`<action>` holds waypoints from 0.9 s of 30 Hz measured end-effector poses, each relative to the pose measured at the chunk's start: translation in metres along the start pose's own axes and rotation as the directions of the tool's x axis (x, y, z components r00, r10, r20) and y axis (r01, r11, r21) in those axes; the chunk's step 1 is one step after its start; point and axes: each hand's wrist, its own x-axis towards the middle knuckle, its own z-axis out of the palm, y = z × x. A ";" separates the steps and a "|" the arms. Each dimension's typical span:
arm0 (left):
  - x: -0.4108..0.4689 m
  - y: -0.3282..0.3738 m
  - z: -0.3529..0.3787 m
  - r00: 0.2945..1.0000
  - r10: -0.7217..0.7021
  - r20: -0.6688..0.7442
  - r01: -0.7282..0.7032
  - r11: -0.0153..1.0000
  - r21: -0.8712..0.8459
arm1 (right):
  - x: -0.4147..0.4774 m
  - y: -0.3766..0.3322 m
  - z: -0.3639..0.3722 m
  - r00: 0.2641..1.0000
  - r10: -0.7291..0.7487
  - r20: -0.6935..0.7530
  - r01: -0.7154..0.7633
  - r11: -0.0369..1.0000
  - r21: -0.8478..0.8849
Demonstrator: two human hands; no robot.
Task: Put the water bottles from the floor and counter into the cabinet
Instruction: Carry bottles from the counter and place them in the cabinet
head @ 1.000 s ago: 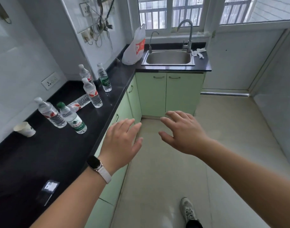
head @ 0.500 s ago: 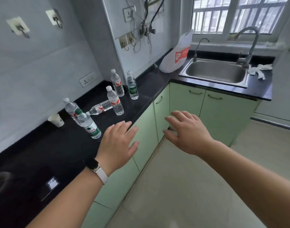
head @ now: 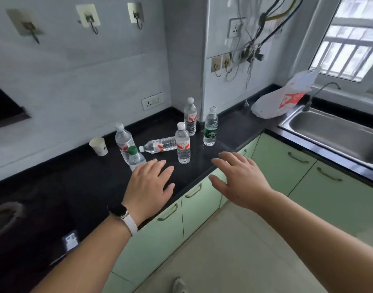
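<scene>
Several clear water bottles stand on the black counter (head: 92, 187). A red-label bottle (head: 183, 142) is nearest my hands, another (head: 190, 116) stands by the wall corner, and a green-label bottle (head: 210, 126) is to its right. One bottle (head: 160, 145) lies on its side. A green-capped bottle (head: 134, 157) and a taller red-label bottle (head: 123, 140) stand at the left. My left hand (head: 149, 187) hovers open just in front of the green-capped bottle. Over the counter's front edge, my right hand (head: 240, 178) is open too. The green cabinet doors (head: 200, 208) below are closed.
A paper cup (head: 99, 146) stands left of the bottles. A white plastic bag (head: 280, 100) lies beside the steel sink (head: 338, 132) at the right. Hooks, sockets and dangling cables hang on the wall. Beige floor stretches below, with my shoe (head: 179, 285) at the bottom edge.
The view has swung left toward the counter and come closer. Both open hands have moved from over the floor to over the counter edge, near the bottles.
</scene>
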 end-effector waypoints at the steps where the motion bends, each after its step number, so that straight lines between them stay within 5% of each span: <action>1: 0.008 -0.012 0.004 1.000 -0.009 -0.007 0.009 1.000 -0.003 | 0.015 -0.002 0.001 1.000 -0.006 -0.005 0.006 1.000 0.002; 10: 0.067 -0.117 0.042 0.995 -0.079 -0.054 0.079 0.997 -0.007 | 0.135 -0.025 0.033 1.000 -0.010 -0.020 0.011 0.999 0.035; 17: 0.063 -0.152 0.070 0.965 -0.260 0.015 0.258 0.945 -0.204 | 0.188 -0.027 0.066 0.995 0.084 0.055 -0.092 0.983 0.158; 27: 0.045 -0.144 0.110 0.760 -0.538 0.365 0.623 0.445 -0.643 | 0.224 -0.011 0.136 0.945 0.297 0.141 -0.327 0.810 0.486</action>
